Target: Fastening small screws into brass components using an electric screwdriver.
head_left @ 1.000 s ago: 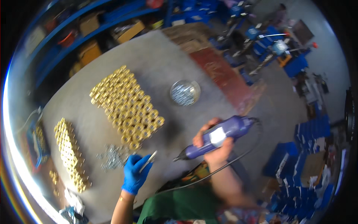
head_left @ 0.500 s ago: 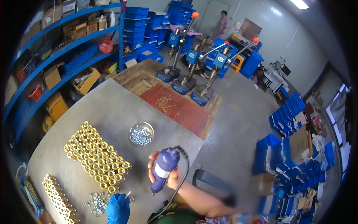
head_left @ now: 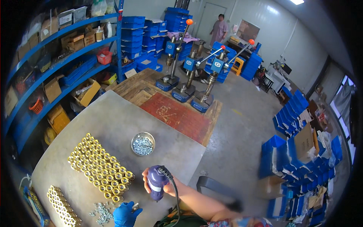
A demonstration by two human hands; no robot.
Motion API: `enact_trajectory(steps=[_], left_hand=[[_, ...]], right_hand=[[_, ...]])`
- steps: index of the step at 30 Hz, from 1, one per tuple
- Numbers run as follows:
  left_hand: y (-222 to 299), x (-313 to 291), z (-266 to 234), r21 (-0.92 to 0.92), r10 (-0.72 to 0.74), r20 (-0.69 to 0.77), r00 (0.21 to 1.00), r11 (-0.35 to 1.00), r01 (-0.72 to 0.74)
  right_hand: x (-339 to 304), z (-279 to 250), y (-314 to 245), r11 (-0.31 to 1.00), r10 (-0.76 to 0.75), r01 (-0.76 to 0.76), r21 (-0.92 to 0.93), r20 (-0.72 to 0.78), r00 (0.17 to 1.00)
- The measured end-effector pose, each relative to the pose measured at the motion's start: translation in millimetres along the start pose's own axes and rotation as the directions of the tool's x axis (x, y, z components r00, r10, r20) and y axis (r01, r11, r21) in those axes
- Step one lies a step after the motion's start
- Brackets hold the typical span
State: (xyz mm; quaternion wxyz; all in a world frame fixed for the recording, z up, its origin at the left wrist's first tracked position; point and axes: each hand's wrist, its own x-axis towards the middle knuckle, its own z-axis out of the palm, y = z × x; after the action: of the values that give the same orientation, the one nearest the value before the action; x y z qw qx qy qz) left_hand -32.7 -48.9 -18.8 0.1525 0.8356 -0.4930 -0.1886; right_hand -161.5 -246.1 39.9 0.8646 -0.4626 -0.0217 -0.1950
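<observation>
My right hand (head_left: pixel 172 188) is wrapped around a purple corded electric screwdriver (head_left: pixel 156 181), holding it above the table with its cord end up; its tip is not clearly visible. My left hand (head_left: pixel 126 216), in a blue glove, pinches a small pale piece (head_left: pixel 135 206) at the table's near side. Loose silvery screw-like parts (head_left: pixel 103 213) lie in a pile just left of that glove. Beyond it, a block of brass-coloured round fittings (head_left: pixel 102 166) stands in close rows. A second group of fittings (head_left: pixel 62 206) is farther left.
A round metal bowl (head_left: pixel 143 143) of small silvery parts sits on the grey table (head_left: pixel 174 151). Past it are several blue lever presses (head_left: pixel 181 92) on a wooden bench. Blue shelving (head_left: pixel 75 77) lines the left; stacked blue bins (head_left: pixel 272 151) and a chair (head_left: pixel 217 187) are right. A person (head_left: pixel 219 30) stands far back.
The whole view has shifted slightly. The screwdriver is turned more upright and has come lower and to the left. My left hand has moved a little toward me and right, still pinching the pale piece.
</observation>
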Motion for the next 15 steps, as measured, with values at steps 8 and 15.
enact_trajectory(steps=[8, 15], left_hand=[[-10.0, 4.0, -3.9, 0.158, 0.191, 0.014, 0.982, 0.969, -0.191], [-17.9, -8.7, 10.8, -0.562, -0.225, 0.066, 0.972, 0.797, 0.223]], right_hand=[[0.1, 4.1, -12.7, 0.99, 0.096, -0.105, -0.096, -0.091, 0.991], [-6.6, -1.3, 0.1, 0.978, 0.154, -0.15, -0.143, 0.013, 0.988]])
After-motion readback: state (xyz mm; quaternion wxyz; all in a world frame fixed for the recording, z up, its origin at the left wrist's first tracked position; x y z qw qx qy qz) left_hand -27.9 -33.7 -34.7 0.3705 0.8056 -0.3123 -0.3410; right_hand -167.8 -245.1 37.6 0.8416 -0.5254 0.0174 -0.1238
